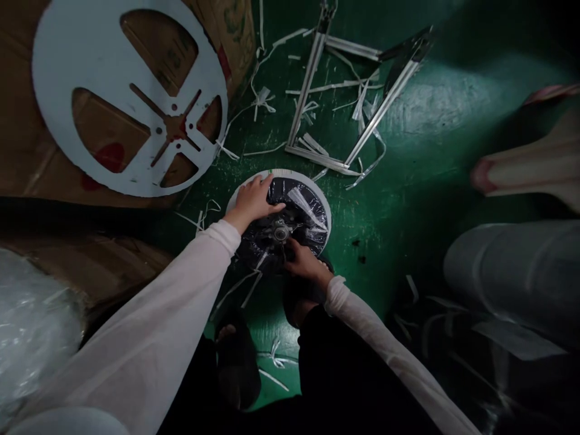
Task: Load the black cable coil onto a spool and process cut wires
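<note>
Low in front of my feet is a reel (pixel 328 211) with a pale round flange and a dark coil (pixel 312 211) that looks wrapped in shiny clear film. A metal hub (pixel 280 233) sits at its middle. My left hand (pixel 257 200) lies on the coil's upper left, fingers stretched out and thumb apart, touching the film. Just below the hub, my right hand (pixel 301 258) has its fingers closed together against the hub's lower side. Whatever is between those fingers is too dark and small to name.
A large white slotted disc (pixel 54 96) leans on cardboard boxes (pixel 240 36) at upper left. A metal frame (pixel 304 90) and scattered strapping strips (pixel 263 103) lie on the green floor (pixel 435 175). Bubble wrap (pixel 36 326) is at left, a grey cylinder (pixel 512 266) at right.
</note>
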